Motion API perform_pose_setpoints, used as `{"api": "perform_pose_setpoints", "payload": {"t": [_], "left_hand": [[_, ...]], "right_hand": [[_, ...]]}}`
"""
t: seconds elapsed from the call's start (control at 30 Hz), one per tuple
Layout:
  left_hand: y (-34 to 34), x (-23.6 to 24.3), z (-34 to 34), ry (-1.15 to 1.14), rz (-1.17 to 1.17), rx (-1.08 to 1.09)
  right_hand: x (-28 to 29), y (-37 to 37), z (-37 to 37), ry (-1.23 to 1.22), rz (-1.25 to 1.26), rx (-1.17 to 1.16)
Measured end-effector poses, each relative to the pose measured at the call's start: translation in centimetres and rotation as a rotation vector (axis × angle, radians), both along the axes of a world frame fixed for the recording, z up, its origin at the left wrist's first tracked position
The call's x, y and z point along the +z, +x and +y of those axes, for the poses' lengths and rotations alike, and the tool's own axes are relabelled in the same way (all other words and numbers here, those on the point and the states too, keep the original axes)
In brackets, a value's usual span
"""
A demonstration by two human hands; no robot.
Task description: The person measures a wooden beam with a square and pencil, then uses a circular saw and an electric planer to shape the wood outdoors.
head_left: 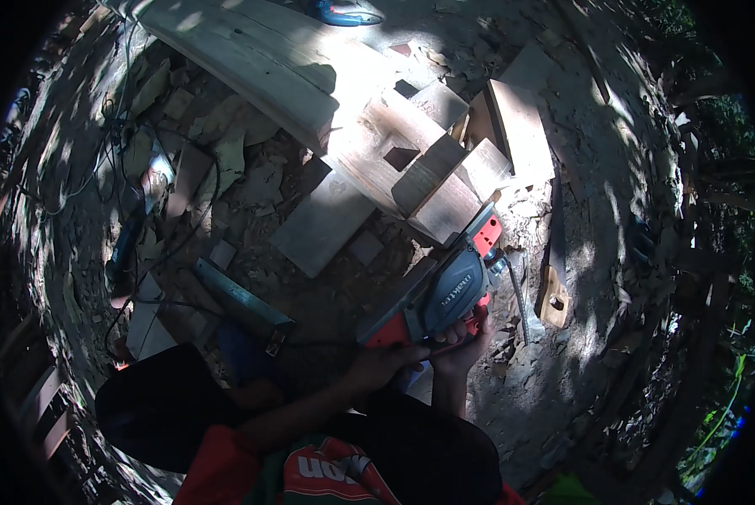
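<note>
A red and grey electric hand planer (445, 290) is held low in front of me, its front end next to the near end of a long wooden plank (310, 84) that carries a square hole. My left hand (382, 364) grips the planer's rear red end. My right hand (462, 341) wraps the underside of its handle just beside the left one. Short wood offcuts (521, 126) lie stacked against the plank's near end.
Wood scraps and chips cover the dirt ground. A grey metal square (243, 299) lies at the left of my hands, with black cables (159, 244) and a flat board (323, 223). A handsaw (552, 295) rests at the right. A blue tool (340, 13) sits at the far top.
</note>
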State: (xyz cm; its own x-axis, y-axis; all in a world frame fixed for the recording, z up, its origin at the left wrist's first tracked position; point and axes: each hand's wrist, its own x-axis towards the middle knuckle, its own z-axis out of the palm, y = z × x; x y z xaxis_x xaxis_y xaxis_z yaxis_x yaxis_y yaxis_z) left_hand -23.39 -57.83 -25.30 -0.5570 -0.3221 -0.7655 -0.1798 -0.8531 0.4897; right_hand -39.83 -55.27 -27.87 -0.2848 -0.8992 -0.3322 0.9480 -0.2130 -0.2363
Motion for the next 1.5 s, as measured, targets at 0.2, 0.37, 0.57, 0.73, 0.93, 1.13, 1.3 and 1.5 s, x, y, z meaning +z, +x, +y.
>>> {"api": "perform_pose_setpoints", "payload": {"t": [0.2, 0.37, 0.57, 0.73, 0.93, 1.13, 1.3, 1.5], "left_hand": [[-0.7, 0.1, -0.8, -0.147, -0.019, -0.041], [-1.5, 0.7, -1.4, -0.118, -0.042, -0.091], [-2.4, 0.6, -2.3, -0.164, 0.041, -0.031], [-3.9, 0.6, -3.2, -0.183, 0.038, -0.018], [-5.2, 1.2, -3.5, -0.208, 0.058, -0.022], [-0.6, 1.1, 1.4, -0.026, -0.024, -0.179], [1.0, 1.3, 1.9, 0.088, -0.052, -0.125], [-0.4, 2.6, -1.2, 0.027, -0.152, -0.19]], "right_hand": [[0.8, -0.3, -1.1, 0.057, 0.101, -0.006], [0.3, -1.4, -1.2, 0.094, 0.142, -0.01], [0.2, -2.5, -1.8, 0.133, 0.146, -0.024], [0.6, -3.8, -2.9, 0.115, 0.167, -0.039], [1.7, -4.4, -3.5, 0.229, 0.168, -0.112], [1.4, -0.7, 1.6, 0.121, 0.083, -0.018], [0.7, 0.6, 2.2, 0.016, 0.039, 0.053], [1.3, -0.6, 0.1, 0.05, 0.034, 0.019]]}}
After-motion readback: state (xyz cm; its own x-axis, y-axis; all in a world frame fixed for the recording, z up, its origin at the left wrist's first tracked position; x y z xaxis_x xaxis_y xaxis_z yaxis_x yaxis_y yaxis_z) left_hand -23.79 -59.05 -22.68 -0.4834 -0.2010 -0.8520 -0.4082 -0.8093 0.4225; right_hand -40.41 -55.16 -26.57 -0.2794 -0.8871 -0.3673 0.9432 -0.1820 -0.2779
